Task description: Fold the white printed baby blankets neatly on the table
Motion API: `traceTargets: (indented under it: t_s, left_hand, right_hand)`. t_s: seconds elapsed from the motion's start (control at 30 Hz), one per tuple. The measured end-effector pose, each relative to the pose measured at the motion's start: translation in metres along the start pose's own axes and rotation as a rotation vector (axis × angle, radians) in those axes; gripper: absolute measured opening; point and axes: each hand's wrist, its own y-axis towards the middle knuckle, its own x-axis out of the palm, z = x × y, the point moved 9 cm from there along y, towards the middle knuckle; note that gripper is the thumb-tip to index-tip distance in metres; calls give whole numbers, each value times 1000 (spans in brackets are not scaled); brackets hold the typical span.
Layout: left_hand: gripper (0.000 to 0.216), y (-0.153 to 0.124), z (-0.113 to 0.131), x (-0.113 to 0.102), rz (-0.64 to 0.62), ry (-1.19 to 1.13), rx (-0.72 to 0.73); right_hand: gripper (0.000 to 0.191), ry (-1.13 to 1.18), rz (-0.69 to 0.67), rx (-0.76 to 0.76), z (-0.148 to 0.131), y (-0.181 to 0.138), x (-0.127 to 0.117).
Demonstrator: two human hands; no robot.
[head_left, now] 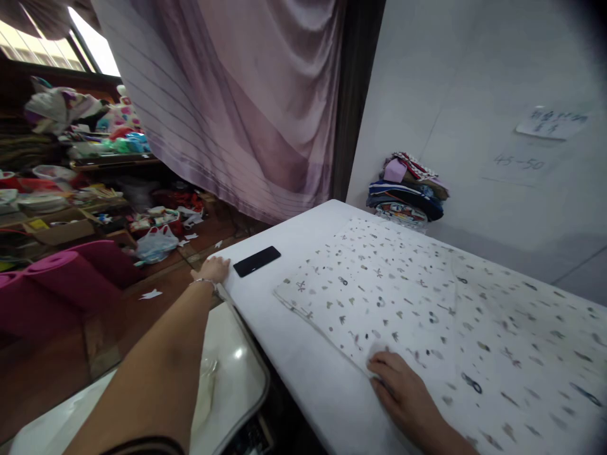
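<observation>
Fabric (393, 291) with small scattered motifs on a white ground lies spread across the white worktop (284, 341), covering its right side and running out of view at the lower right. A line like a fold or seam crosses it right of the middle, and its near left edge slants across the worktop, leaving a bare white strip.

The right hand (401, 385) is at that near edge, thumb below and fingers above, gripping the border; a small pale bit of cloth bunches up at the fingertips. The left hand (214, 270) reaches far forward to the left edge of the worktop and rests there, fingers toward the black phone (257, 261), which lies flat just beside it. Whether those fingers are closed on anything, I cannot tell. A thin bracelet (203, 281) circles the left wrist, and a dark band (147, 445) shows lower on that arm.

Beneath the left forearm is a glossy pale surface (237, 360) with a rounded corner. Beyond the worktop, a stack of folded cloth (408, 189) sits against the wall (455, 82), which carries handwritten papers (550, 123). A pinkish curtain (246, 95) hangs behind. To the left, pink rolls (71, 278), a plastic bag (156, 243) and white scraps (150, 294) lie on the floor (187, 259).
</observation>
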Motion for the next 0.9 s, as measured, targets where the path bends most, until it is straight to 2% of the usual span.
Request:
traceTargets:
  t_s: [0.1, 0.17, 0.3, 0.4, 0.53, 0.9]
  left_hand:
    - [41, -17, 26, -15, 65, -34, 15]
    - [46, -38, 49, -13, 67, -74, 56]
    - [33, -83, 96, 17, -58, -152, 175]
    - [29, -105, 115, 36, -135, -166, 191]
    - [24, -112, 119, 45, -157, -143, 143]
    - [23, -107, 110, 51, -181, -157, 73]
  right_hand:
    - [26, -29, -32, -14, -5, 2, 0]
    - [26, -56, -50, -24, -7, 3, 1]
    - [28, -107, -66, -33, -7, 4, 3]
    - [28, -138, -74, -34, -7, 5, 4]
    - [26, -159, -125, -16, -9, 9, 6]
    - [28, -153, -206, 25, -3, 11, 12]
